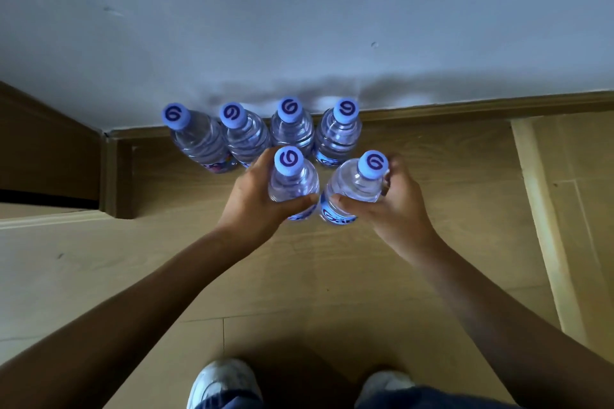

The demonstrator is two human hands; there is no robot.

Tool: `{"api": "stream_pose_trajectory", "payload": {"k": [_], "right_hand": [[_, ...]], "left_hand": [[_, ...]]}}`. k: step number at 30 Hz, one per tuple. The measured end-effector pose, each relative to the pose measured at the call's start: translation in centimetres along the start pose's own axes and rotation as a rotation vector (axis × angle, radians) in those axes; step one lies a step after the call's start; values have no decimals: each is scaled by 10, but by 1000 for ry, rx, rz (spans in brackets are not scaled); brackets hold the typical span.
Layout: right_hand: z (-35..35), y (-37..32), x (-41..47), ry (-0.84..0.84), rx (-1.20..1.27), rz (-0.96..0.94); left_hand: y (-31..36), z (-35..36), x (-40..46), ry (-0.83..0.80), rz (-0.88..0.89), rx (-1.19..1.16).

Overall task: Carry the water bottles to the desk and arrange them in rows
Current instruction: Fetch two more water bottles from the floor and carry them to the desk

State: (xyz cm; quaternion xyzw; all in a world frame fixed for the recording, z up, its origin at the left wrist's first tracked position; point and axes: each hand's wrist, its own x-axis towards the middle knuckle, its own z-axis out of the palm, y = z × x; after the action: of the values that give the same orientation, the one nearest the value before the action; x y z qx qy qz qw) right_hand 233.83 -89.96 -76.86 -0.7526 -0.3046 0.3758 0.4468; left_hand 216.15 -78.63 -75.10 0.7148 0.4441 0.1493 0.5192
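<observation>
The left hand (pixel 255 196) is clamped round one water bottle (pixel 292 183) and the right hand (pixel 398 202) round another (pixel 352 189), both just in front of four more bottles (pixel 262 133) standing in a row on the floor (pixel 299 276) by the wall. Lift both straight up, keeping each grip low on the body. The blue caps (pixel 288 161) carry a swirl; the labels read only partly, "Ga".

Two white shoes (pixel 226 382) stand on the wooden floor (pixel 299 276) below a pale wall (pixel 299 10).
</observation>
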Motion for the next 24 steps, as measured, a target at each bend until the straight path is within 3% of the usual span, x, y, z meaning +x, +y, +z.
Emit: {"api": "stream_pose_trajectory", "payload": {"k": [9, 19, 24], "right_hand": [[-44, -108, -21, -60, 153, -40], [-120, -358, -112, -104, 178, -151], [-152, -485, -163, -141, 135, -216]], "left_hand": [[112, -60, -5, -81, 88, -60], [341, -168, -97, -30, 28, -239], [458, -228, -153, 44, 24, -208]]}}
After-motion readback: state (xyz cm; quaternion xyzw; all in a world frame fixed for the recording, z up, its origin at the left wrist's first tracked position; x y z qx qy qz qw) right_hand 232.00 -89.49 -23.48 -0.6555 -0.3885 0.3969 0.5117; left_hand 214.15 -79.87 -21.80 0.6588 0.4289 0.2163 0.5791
